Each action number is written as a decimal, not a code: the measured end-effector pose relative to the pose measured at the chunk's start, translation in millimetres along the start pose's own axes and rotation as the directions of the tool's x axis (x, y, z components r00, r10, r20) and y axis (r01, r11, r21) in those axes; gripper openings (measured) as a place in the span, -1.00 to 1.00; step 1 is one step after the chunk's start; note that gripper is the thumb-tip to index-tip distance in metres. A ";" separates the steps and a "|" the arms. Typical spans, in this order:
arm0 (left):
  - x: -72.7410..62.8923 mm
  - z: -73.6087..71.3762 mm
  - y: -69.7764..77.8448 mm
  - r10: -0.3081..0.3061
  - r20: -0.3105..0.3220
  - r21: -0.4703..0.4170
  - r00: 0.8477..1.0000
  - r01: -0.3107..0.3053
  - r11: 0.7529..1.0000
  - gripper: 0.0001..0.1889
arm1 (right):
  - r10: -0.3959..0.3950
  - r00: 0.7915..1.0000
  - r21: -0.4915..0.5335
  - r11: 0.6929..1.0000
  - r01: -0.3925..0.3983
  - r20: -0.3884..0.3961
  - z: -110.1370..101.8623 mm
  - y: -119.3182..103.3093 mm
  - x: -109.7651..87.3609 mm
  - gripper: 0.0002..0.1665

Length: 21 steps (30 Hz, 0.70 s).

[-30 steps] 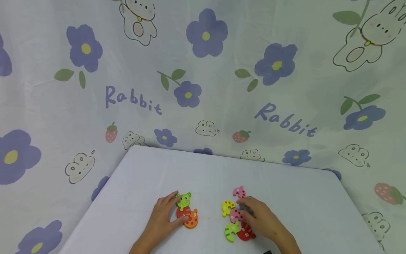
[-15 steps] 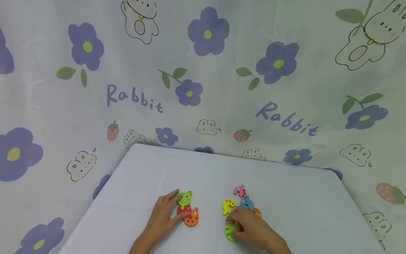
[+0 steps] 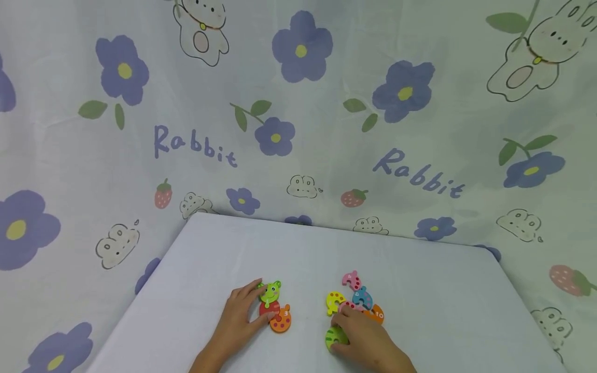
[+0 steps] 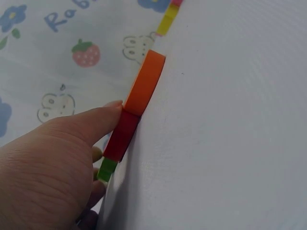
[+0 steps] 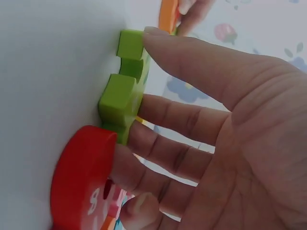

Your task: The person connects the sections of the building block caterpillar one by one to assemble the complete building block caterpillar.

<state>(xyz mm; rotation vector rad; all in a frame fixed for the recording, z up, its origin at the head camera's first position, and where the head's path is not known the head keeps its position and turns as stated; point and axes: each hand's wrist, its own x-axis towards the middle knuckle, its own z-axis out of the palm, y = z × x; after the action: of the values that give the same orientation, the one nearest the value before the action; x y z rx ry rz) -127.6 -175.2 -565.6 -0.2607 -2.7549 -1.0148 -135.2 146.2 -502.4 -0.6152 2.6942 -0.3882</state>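
In the head view my left hand [image 3: 240, 313] lies along a short chain of caterpillar puzzle pieces: a green smiling head [image 3: 269, 292], a red piece [image 3: 265, 309] and an orange piece marked 3 [image 3: 281, 322]. Its thumb presses the red piece [image 4: 123, 136] near the orange joint, while the fingers bend around the green head's far side. My right hand [image 3: 366, 334] pinches a green striped puzzle piece [image 5: 119, 98], thumb at one end and fingers along the other side. Beside those fingers stands a red piece [image 5: 81, 177] with a white number, hidden in the head view.
Around my right hand lie a yellow spotted piece [image 3: 333, 302], a pink one [image 3: 352, 280], a blue one [image 3: 362, 297], an orange piece marked 10 [image 3: 377, 314] and another pink piece partly covered. White cloth covers the table [image 3: 298, 259]; a rabbit-print curtain [image 3: 326, 114] hangs behind.
My right hand has moved left and down from the blue piece onto the green striped piece, which has shifted slightly left. The blue and orange pieces are uncovered. My left hand stays put.
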 end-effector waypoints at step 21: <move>-1.5 2.3 -0.9 -0.006 -0.003 -0.017 1.000 0.006 1.000 -0.29 | 0.119 0.970 -0.017 0.992 -0.126 -0.214 -45.7 52.3 37.0 -0.36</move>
<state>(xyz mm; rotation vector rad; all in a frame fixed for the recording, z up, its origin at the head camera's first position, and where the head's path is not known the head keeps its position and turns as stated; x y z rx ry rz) -126.7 -174.5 -568.3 -0.2528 -2.7469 -1.0401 -203.4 183.0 -488.8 -0.4335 2.9289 -0.4003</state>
